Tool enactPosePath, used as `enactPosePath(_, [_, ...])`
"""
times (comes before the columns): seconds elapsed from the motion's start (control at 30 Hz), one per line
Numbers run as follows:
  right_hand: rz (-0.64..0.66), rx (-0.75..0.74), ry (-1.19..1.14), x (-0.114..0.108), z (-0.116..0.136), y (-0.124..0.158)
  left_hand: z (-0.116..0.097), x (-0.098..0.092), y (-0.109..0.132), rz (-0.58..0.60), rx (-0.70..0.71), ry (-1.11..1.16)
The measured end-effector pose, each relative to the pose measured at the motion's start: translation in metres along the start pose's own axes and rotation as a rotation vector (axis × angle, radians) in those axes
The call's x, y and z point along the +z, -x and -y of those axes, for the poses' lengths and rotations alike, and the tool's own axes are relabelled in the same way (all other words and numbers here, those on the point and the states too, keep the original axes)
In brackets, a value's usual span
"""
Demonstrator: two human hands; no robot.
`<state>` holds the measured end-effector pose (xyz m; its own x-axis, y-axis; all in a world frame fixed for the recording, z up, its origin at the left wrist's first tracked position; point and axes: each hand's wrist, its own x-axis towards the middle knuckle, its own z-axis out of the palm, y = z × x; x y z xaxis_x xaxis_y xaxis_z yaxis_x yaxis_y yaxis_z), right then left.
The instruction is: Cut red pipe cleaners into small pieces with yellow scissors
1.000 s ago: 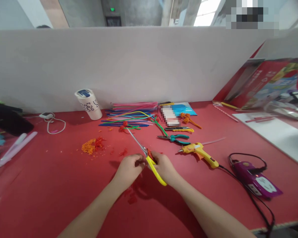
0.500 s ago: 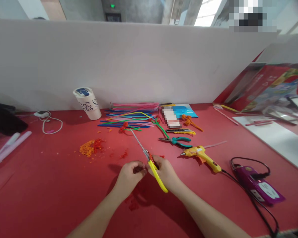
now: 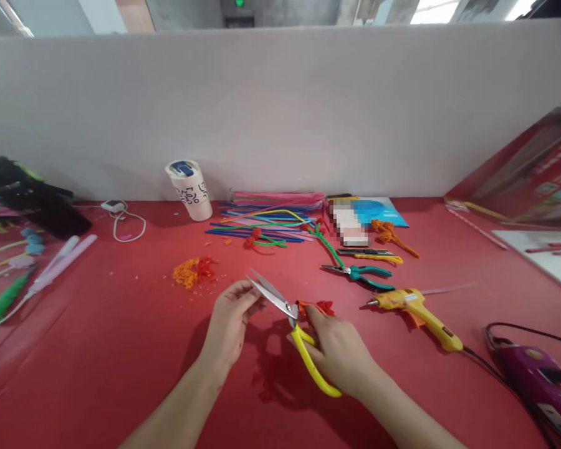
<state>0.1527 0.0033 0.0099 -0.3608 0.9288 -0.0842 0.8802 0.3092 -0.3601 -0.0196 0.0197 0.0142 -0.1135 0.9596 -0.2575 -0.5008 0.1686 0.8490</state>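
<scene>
My right hand is closed around a pair of scissors with yellow handles, its blades pointing up and left, slightly apart. Red fuzzy material shows at the right fingers, behind the scissors; whether it is held or lies on the table I cannot tell. My left hand is closed in a pinch beside the blade tips. What its fingers hold, if anything, is hidden. Red scraps lie on the table below the hands, partly in shadow. Orange and red clippings form a small pile at the left.
Pipe cleaners lie at the back near a white cup. On the right are green-handled pliers, a yellow glue gun with its cord, and a purple power strip. An orange pipe-cleaner piece lies behind the pliers.
The scissors have opened a little, and their blades now reach the left hand's fingertips. The left hand has turned and risen slightly. The view has shifted left.
</scene>
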Motion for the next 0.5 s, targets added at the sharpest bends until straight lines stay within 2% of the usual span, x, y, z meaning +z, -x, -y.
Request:
enactPosePath(0.2, [-0.001, -0.047, 0.127, 0.0087, -0.0045, -0.0012, -0.0012, -0.0029, -0.0005, -0.002, 0.020, 0.028])
enactPosePath(0.5, [-0.007, -0.054, 0.170, 0.0101, -0.0047, -0.0016, -0.0051, -0.0047, -0.0023, 0.026, 0.027, -0.042])
